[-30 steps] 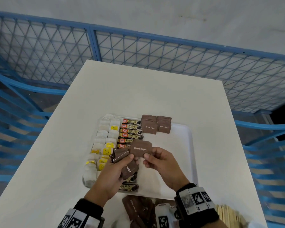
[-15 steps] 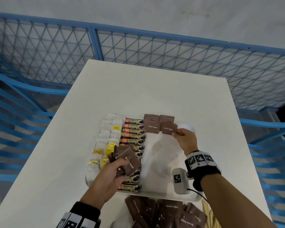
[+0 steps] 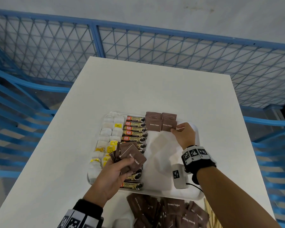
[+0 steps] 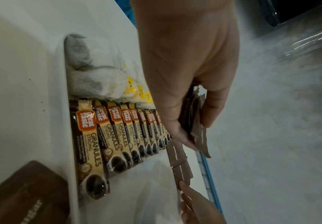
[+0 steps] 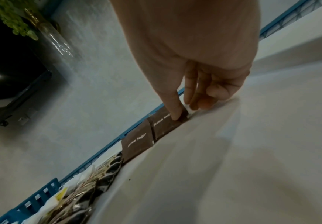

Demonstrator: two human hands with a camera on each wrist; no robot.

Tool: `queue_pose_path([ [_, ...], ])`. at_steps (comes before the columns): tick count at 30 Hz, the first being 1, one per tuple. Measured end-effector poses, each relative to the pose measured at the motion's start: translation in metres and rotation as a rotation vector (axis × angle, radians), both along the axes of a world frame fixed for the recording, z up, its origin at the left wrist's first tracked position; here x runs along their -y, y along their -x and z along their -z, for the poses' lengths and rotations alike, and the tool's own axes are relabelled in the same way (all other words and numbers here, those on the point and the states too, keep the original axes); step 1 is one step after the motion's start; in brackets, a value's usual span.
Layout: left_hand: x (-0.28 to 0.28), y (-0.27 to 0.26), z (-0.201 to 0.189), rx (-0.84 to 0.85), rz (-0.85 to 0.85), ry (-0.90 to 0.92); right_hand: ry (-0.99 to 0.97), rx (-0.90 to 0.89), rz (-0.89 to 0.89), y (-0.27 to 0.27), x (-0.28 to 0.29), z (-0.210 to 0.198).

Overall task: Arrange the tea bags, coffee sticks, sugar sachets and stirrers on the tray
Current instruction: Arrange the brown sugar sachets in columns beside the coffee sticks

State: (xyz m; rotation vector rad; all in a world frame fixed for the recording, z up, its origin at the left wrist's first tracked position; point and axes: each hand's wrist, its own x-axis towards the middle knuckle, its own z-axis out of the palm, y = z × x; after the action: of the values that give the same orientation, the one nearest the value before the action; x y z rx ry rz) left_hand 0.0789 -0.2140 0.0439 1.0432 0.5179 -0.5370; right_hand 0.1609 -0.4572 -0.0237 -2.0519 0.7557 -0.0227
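A white tray (image 3: 163,162) carries tea bags (image 3: 108,129) in its left column and coffee sticks (image 3: 135,129) in the middle. Two stacks of brown sugar sachets lie at its far end. My right hand (image 3: 174,130) pinches the near right corner of the top brown sugar sachet (image 3: 169,124) on the right stack, thumb on top (image 5: 175,115). My left hand (image 3: 128,163) grips a fanned bunch of sugar sachets (image 3: 132,155) above the coffee sticks (image 4: 108,136). Loose sachets (image 3: 171,211) and wooden stirrers (image 3: 211,214) lie in front of the tray.
The tray sits near the front of a white table (image 3: 155,88) whose far half is bare. A blue mesh fence (image 3: 138,46) surrounds the table. The tray's right half shows bare white surface.
My right hand took one sachet from the bunch in my left hand, carried it to the far right stack and has lowered it there. The left hand stays in place.
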Motion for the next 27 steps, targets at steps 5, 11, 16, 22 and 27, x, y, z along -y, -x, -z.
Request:
queue_pose_path([
  [5,0.002,0.001,-0.003,0.028,0.004,0.014,0.024,0.079,0.000,0.010,-0.010,-0.018],
  [11,0.007,0.003,-0.002,0.058,0.016,-0.014,-0.128,-0.072,-0.524,0.051,-0.048,-0.054],
  [16,0.006,0.003,0.000,0.071,-0.003,-0.056,-0.414,-0.150,-0.720,0.080,-0.073,-0.069],
  [22,0.006,0.004,0.000,0.078,-0.016,-0.096,-0.489,-0.027,-0.714,0.085,-0.083,-0.058],
  [27,0.005,0.002,0.001,0.010,-0.120,-0.046,-0.663,-0.045,-0.564,0.082,-0.083,-0.055],
])
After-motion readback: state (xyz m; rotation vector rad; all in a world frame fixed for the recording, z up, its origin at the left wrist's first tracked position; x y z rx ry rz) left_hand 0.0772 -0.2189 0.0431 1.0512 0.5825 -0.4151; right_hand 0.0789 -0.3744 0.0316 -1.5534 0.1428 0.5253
